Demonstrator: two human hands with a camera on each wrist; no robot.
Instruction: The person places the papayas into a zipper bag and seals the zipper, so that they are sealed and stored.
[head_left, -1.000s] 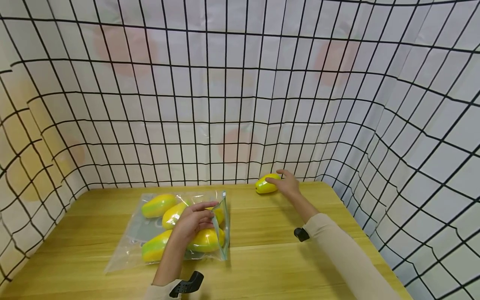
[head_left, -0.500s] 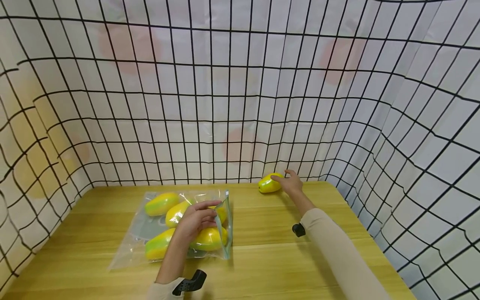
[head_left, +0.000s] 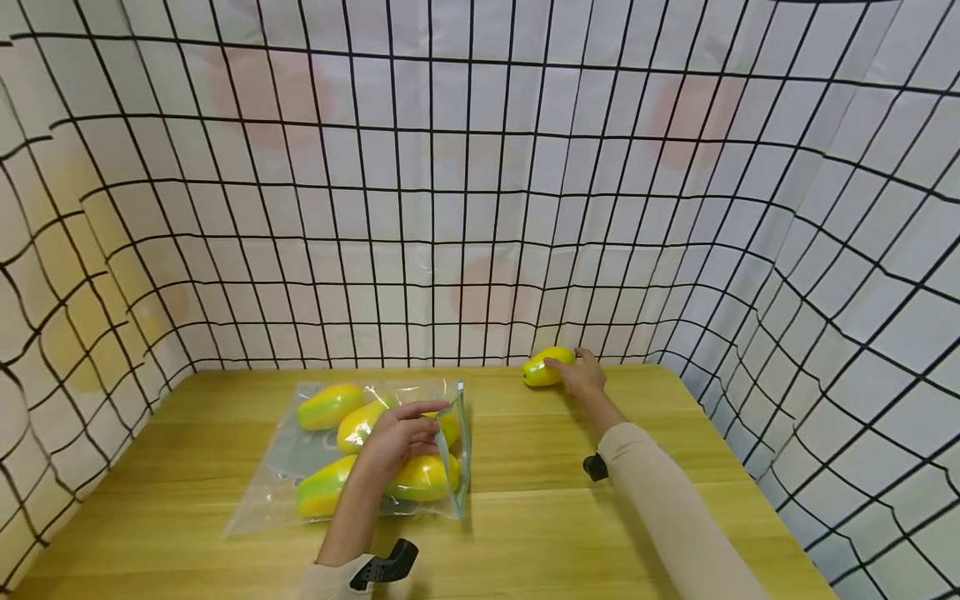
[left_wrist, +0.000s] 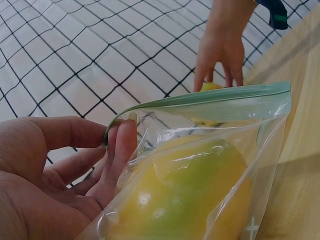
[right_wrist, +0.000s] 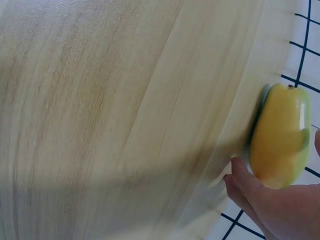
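Observation:
A clear zip bag (head_left: 277, 454) with a pale green zip edge lies on the table in the head view. Inside are several yellow-green papayas (head_left: 328, 407). My left hand (head_left: 397, 437) pinches the zip edge at the bag's mouth. The left wrist view shows the green zip strip (left_wrist: 225, 97) between the fingers, raised above a papaya (left_wrist: 185, 195). At the table's back edge lies a single papaya (head_left: 549, 367). Beside its right end, my right hand (head_left: 587, 379) has fingers spread around it. In the right wrist view, the papaya (right_wrist: 280, 140) lies lengthwise ahead of the hand.
Black grid netting (head_left: 480, 208) over white cloth stands behind the wooden table (head_left: 540, 517) and along both sides. The back papaya sits close to this netting. Bare wood lies between the bag and the right arm.
The head view has shifted slightly, so everything appears a little further right. The right hand's finger has drawn back a little from the papaya. The bag and left hand keep their places.

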